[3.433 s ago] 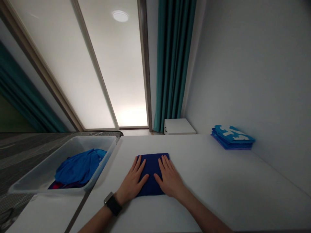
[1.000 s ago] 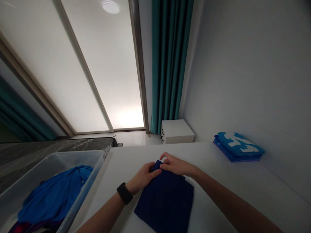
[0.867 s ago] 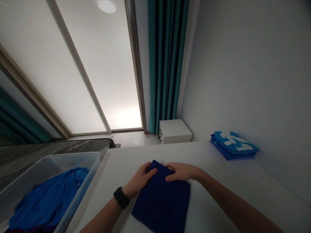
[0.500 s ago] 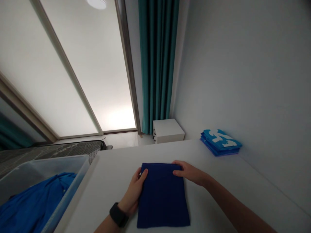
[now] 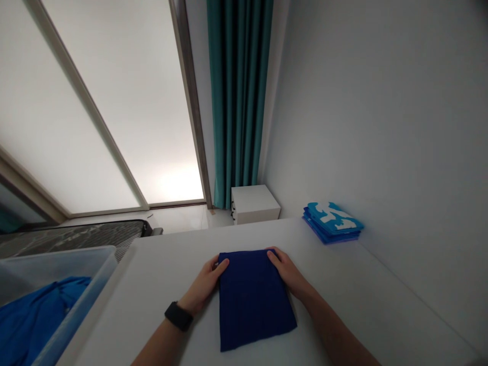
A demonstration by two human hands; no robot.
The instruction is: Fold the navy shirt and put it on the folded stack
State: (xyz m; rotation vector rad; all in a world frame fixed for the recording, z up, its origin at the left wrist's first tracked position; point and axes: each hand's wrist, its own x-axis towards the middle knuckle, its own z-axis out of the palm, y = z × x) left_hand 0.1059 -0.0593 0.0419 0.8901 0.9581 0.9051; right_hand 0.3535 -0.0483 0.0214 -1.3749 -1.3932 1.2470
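Observation:
A dark blue folded cloth (image 5: 253, 300), roughly rectangular, is held by its far corners over the white table (image 5: 160, 284). My left hand (image 5: 208, 279) grips the far left corner, thumb on top and fingers beneath. At the far right corner my right hand (image 5: 285, 269) pinches the cloth the same way. The near edge of the cloth hangs slightly askew, its right end farther from me than its left. Whether this is a garment, the folds do not show. A black watch (image 5: 178, 316) is on my left wrist.
Folded blue cloths (image 5: 332, 223), the top one light blue with white shapes, are stacked at the table's back right by the wall. On the left, a translucent plastic bin (image 5: 109, 262) contains crumpled blue fabric (image 5: 49, 310). A white cabinet (image 5: 255, 203) stands beyond the table.
My right hand has shifted to the far right corner. The cloth has turned slightly and its near edge has risen, more on the right. The view has swung a little right.

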